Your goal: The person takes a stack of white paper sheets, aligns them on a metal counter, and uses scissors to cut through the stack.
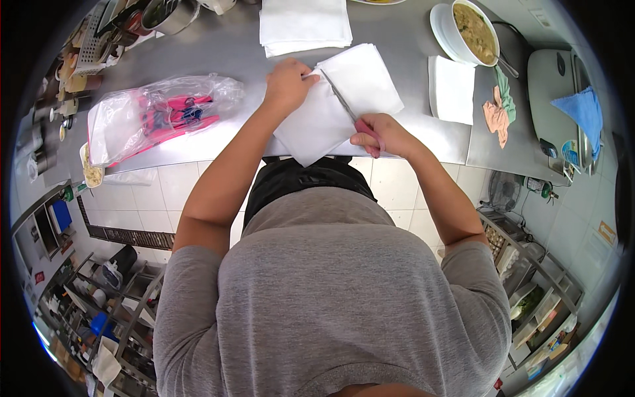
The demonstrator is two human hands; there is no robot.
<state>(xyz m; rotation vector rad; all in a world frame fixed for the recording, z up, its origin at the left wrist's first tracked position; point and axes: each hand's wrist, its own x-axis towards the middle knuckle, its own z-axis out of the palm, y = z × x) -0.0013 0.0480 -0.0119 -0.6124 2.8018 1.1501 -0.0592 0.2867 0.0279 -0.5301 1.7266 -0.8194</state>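
Note:
On the steel counter, my right hand [387, 135] is closed round the reddish handle of a pair of scissors [340, 96]. Their long blade points away from me and to the left, between two parts of a white folded sheet, like a paper napkin. One part [307, 126] lies nearest me and hangs over the counter's front edge; the thicker part [364, 79] lies to the right of the blade. With its fingers pinched together, my left hand [289, 86] grips the sheet's far edge near the blade's tip.
Another white stack [305, 26] lies at the back, and a third [452, 89] to the right. Beyond that stand a bowl of food [477, 33] and crumpled cloths [499, 109]. A clear plastic bag with pink parts [165, 119] lies left. Pots [170, 14] stand at back left.

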